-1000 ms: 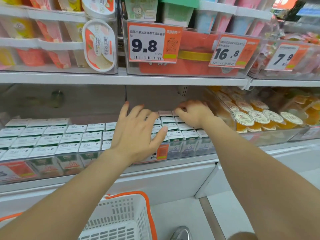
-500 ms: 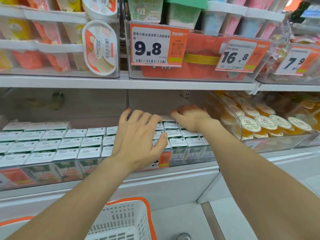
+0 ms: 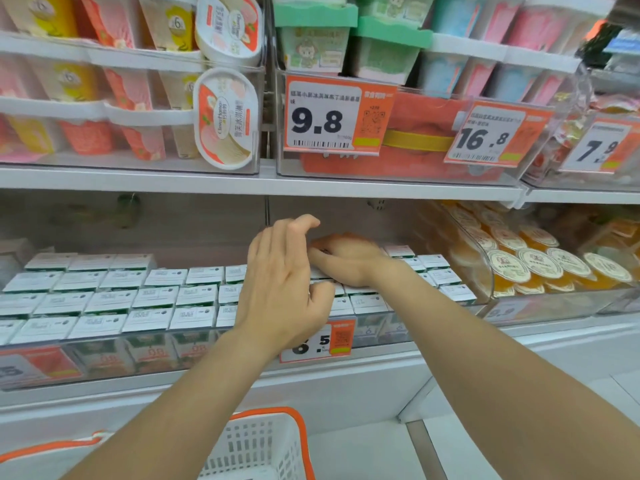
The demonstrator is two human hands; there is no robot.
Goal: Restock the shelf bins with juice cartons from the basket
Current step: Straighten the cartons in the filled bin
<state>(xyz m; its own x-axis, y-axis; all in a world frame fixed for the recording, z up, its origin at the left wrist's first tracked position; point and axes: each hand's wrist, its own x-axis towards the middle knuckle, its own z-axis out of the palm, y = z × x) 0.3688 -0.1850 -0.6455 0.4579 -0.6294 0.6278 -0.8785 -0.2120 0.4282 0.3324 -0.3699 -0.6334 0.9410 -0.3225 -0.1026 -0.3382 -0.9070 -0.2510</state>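
The left hand (image 3: 284, 285) hovers with its fingers (image 3: 301, 223) loosely bent, holding nothing. Just behind them the right hand (image 3: 349, 259) lies on the carton tops; its fingertips are covered, so its hold cannot be told. Under and to either side of the fingers, juice cartons (image 3: 156, 296) stand upright, long axis vertical, in packed rows inside a clear shelf bin (image 3: 104, 358). Their tops are white and their fronts green. Below the wrists is a white basket (image 3: 256, 445) with an orange rim.
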